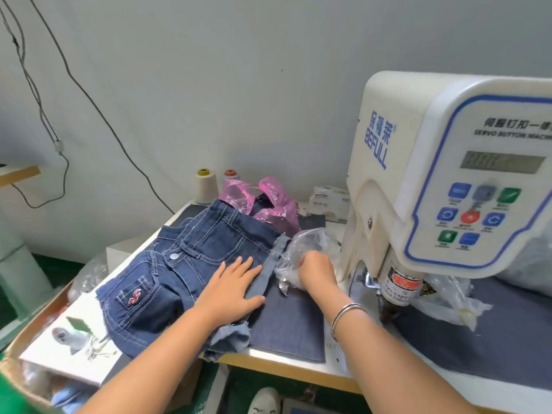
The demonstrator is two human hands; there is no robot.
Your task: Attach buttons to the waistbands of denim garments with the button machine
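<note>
A stack of dark denim garments (179, 264) lies on the table left of the white button machine (448, 174). The top garment shows a silver button (173, 256) on its waistband. My left hand (236, 291) rests flat with straight fingers on the right edge of the stack, over a lighter denim strip (267, 274). My right hand (316, 271) reaches into a clear plastic bag (301, 246) beside the machine's base; its fingertips are hidden inside the bag. The machine's press head (397, 289) hangs just right of that hand.
A pink plastic bag (268, 201) and two thread cones (204, 185) stand at the back. Boxes (328, 201) sit by the machine. Another clear bag (448, 300) lies under the machine head. A cardboard box (35, 333) sits left of the table. Cables hang on the wall.
</note>
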